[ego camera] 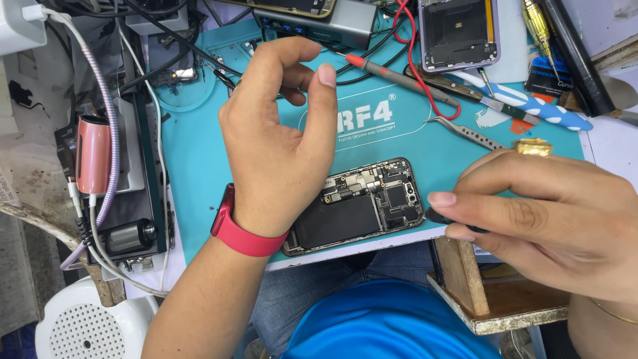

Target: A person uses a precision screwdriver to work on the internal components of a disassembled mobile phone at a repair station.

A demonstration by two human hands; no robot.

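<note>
1. The opened phone [355, 205] lies flat on the teal mat [199, 159], its back off and its battery and circuit boards facing up at you. It sits near the front edge of the worktop [601, 143], between your two hands, so both can come at it from either side.
2. Your left hand [279, 136] hovers above the phone's left end. The wrist is bent back and the fingers are curled, with thumb and forefinger drawn close as if pinching; whether something tiny sits between them, you cannot tell.
3. Your right hand [538, 213] is low at the phone's right end, fingers closed around a small dark tool [442, 216]. Only its rounded end shows, just beside the phone's edge.
4. The tweezers [465, 133], the red probe [392, 73] and the blue-and-white screwdriver [531, 103] lie farther back on the mat, within reach but apart from the phone.
5. A second phone frame [458, 33] rests at the far edge.
</note>
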